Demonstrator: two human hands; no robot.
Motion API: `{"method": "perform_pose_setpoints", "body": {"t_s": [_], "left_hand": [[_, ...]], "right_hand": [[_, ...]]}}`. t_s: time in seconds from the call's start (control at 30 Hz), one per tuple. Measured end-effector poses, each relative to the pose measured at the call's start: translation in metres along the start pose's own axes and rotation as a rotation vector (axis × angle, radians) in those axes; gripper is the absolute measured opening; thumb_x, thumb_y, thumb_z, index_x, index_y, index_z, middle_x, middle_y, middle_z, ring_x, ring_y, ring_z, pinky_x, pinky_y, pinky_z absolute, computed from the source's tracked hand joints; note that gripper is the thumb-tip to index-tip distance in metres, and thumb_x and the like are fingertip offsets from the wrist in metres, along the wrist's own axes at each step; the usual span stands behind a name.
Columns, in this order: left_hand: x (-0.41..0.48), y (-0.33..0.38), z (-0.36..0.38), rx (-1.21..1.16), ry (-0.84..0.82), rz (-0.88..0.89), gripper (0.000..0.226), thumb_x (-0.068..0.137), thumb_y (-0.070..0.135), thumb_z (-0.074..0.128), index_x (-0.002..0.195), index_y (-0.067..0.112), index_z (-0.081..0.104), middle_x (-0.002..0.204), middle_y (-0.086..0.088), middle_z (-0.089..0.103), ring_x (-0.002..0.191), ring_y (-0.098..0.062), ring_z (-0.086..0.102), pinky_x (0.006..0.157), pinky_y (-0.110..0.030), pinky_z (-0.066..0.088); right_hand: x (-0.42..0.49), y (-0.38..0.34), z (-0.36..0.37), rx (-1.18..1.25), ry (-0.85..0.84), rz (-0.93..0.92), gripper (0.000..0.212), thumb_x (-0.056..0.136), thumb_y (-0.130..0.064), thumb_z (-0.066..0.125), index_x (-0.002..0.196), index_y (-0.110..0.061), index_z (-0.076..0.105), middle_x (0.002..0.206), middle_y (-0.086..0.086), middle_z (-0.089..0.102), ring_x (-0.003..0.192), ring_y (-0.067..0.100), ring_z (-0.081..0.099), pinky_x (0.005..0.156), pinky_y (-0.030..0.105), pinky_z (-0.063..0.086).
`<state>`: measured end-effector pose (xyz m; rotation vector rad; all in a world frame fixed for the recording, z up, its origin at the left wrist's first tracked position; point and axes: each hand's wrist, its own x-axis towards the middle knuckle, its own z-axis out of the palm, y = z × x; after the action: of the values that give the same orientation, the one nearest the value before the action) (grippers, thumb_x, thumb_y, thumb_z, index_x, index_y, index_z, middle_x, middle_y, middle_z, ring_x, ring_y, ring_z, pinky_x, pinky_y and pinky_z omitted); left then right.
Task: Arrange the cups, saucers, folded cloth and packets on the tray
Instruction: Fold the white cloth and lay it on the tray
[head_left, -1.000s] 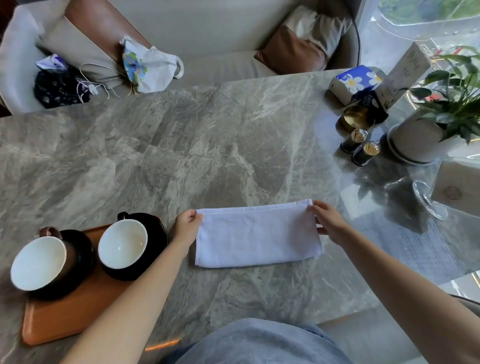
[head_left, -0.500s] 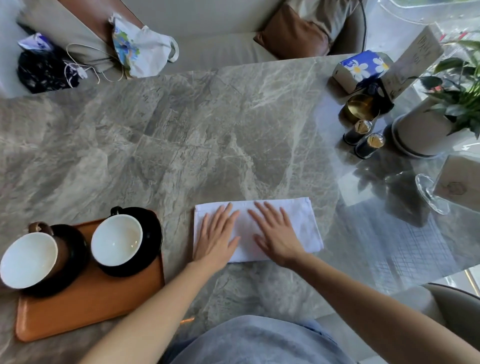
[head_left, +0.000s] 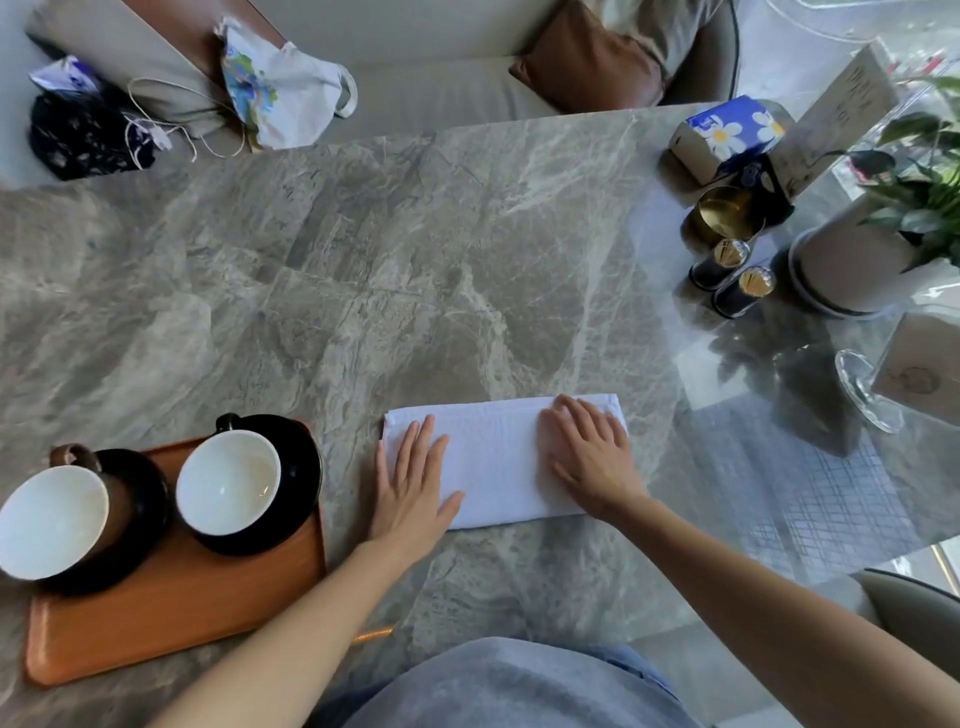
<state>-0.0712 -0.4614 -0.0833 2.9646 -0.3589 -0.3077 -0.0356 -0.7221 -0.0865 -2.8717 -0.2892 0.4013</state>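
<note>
On the table (head_left: 415, 286) lies one folded cloth (head_left: 493, 457), long side running left to right; its layers are hard to count. Left hand (head_left: 410, 488) and right hand (head_left: 592, 457) press flat on it. Left of it, one tray (head_left: 182, 613) carries two cups (head_left: 52, 519) (head_left: 228, 483) on two saucers (head_left: 148, 499) (head_left: 304, 467).

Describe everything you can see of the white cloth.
The white cloth is folded into a flat, wide rectangle of soft, textured fabric. It lies on the grey marble table, right of the orange tray and apart from it. The left hand rests flat on its left end, the right hand on its right end.
</note>
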Motion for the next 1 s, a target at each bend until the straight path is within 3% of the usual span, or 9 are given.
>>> {"method": "perform_pose_setpoints", "body": {"t_s": [0.1, 0.2, 0.3, 0.43, 0.53, 0.67, 0.77, 0.9, 1.0], "left_hand": [[-0.024, -0.001, 0.0, -0.048, 0.029, 0.101, 0.071, 0.072, 0.039, 0.067, 0.134, 0.01, 0.047, 0.149, -0.015, 0.037, 0.139, -0.024, 0.019, 0.112, -0.05, 0.006], [-0.043, -0.008, -0.001, -0.059, 0.054, 0.107, 0.056, 0.067, 0.02, 0.076, 0.12, 0.013, 0.06, 0.138, -0.009, 0.053, 0.131, -0.024, 0.045, 0.11, -0.05, 0.024], [-0.041, -0.017, -0.006, -0.151, 0.072, 0.127, 0.051, 0.059, -0.006, 0.068, 0.106, 0.014, 0.064, 0.126, -0.006, 0.061, 0.12, -0.024, 0.057, 0.106, -0.038, 0.025], [-0.019, -0.031, -0.021, -0.2, 0.051, 0.118, 0.048, 0.052, -0.012, 0.058, 0.092, 0.013, 0.062, 0.113, -0.002, 0.065, 0.113, -0.02, 0.06, 0.106, -0.029, 0.021], [0.007, -0.046, -0.028, -0.183, 0.04, 0.121, 0.05, 0.058, -0.015, 0.053, 0.099, 0.011, 0.063, 0.119, -0.004, 0.063, 0.118, -0.018, 0.057, 0.111, -0.031, 0.016], [0.046, -0.059, -0.039, 0.057, -0.122, 0.224, 0.061, 0.077, -0.007, 0.046, 0.133, 0.015, 0.046, 0.152, -0.001, 0.033, 0.143, -0.019, 0.025, 0.117, -0.049, 0.004], [0.085, -0.058, -0.055, 0.131, -0.291, 0.201, 0.068, 0.079, 0.001, 0.041, 0.142, 0.022, 0.027, 0.159, 0.008, 0.005, 0.147, -0.015, -0.002, 0.114, -0.056, -0.006], [0.122, -0.027, -0.062, 0.062, -0.347, 0.084, 0.056, 0.086, 0.012, 0.039, 0.14, 0.021, 0.024, 0.153, 0.005, 0.026, 0.145, -0.014, 0.01, 0.113, -0.058, -0.002], [0.116, -0.014, -0.048, 0.096, -0.393, 0.061, 0.06, 0.094, 0.03, 0.038, 0.147, 0.022, 0.011, 0.16, 0.004, 0.003, 0.147, -0.016, -0.002, 0.113, -0.061, -0.007]], "right_hand": [[0.013, -0.005, -0.008, 0.003, 0.089, 0.047, 0.055, 0.086, -0.033, 0.053, 0.137, -0.023, 0.035, 0.15, 0.003, 0.035, 0.14, 0.025, 0.027, 0.112, 0.047, 0.021], [0.027, -0.007, -0.015, 0.031, 0.117, 0.034, 0.045, 0.088, -0.03, 0.053, 0.131, -0.026, 0.043, 0.144, 0.003, 0.04, 0.137, 0.026, 0.029, 0.112, 0.048, 0.02], [0.036, -0.001, -0.022, 0.092, 0.126, 0.07, 0.035, 0.086, -0.026, 0.055, 0.121, -0.026, 0.054, 0.128, 0.003, 0.05, 0.123, 0.027, 0.041, 0.106, 0.043, 0.026], [0.033, 0.009, -0.029, 0.132, 0.064, 0.119, 0.022, 0.087, -0.023, 0.054, 0.108, -0.024, 0.058, 0.108, 0.002, 0.055, 0.107, 0.025, 0.047, 0.091, 0.037, 0.033], [0.02, 0.014, -0.031, 0.141, 0.016, 0.144, 0.017, 0.088, -0.023, 0.053, 0.103, -0.02, 0.058, 0.104, 0.003, 0.059, 0.1, 0.026, 0.054, 0.08, 0.036, 0.04], [-0.008, 0.012, -0.027, 0.144, -0.057, 0.114, 0.013, 0.089, -0.033, 0.052, 0.093, -0.021, 0.05, 0.096, 0.001, 0.063, 0.087, 0.027, 0.06, 0.065, 0.035, 0.046], [-0.023, -0.001, -0.018, 0.137, -0.119, 0.072, 0.015, 0.09, -0.036, 0.048, 0.086, -0.022, 0.045, 0.087, 0.0, 0.063, 0.076, 0.029, 0.06, 0.059, 0.036, 0.046], [-0.03, -0.023, -0.01, 0.202, -0.179, -0.011, 0.013, 0.087, -0.033, 0.05, 0.08, -0.023, 0.045, 0.079, -0.003, 0.061, 0.069, 0.024, 0.056, 0.053, 0.03, 0.034], [-0.026, -0.033, -0.009, 0.194, -0.221, -0.038, 0.011, 0.086, -0.034, 0.051, 0.083, -0.024, 0.048, 0.081, -0.003, 0.063, 0.072, 0.023, 0.058, 0.054, 0.029, 0.034]]}}
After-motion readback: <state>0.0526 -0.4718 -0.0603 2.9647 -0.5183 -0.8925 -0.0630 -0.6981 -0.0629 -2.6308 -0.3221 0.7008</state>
